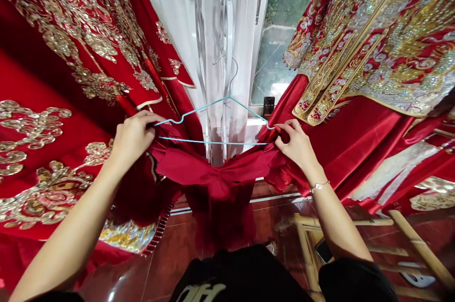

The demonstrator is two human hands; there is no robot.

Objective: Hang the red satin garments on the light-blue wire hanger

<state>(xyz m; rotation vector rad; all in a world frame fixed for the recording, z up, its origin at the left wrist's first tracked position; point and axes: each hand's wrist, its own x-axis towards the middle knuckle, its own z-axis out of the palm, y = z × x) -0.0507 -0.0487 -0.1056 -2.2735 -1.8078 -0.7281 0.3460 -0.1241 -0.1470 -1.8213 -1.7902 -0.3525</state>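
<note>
In the head view a dark red dress (192, 169) hangs in front of me from a thin light-blue wire hanger (208, 105). My left hand (132, 138) pinches the hanger's left end together with the dress's shoulder. At the opposite end, my right hand (296, 145) grips the other shoulder and the hanger's tip between thumb and fingers. The hanger's hook points up and touches nothing that I can make out. A bow-like gather sits at the middle of the neckline, and the skirt drops into shadow below.
Embroidered red garments hang at left (57, 188) and right (359, 69). Behind the hanger are a white metal rack (229, 22) and white curtains (159, 3). A phone (269, 105) stands by the window (280, 50). A bamboo chair (305, 245) is at lower right, on red floor tiles (167, 245).
</note>
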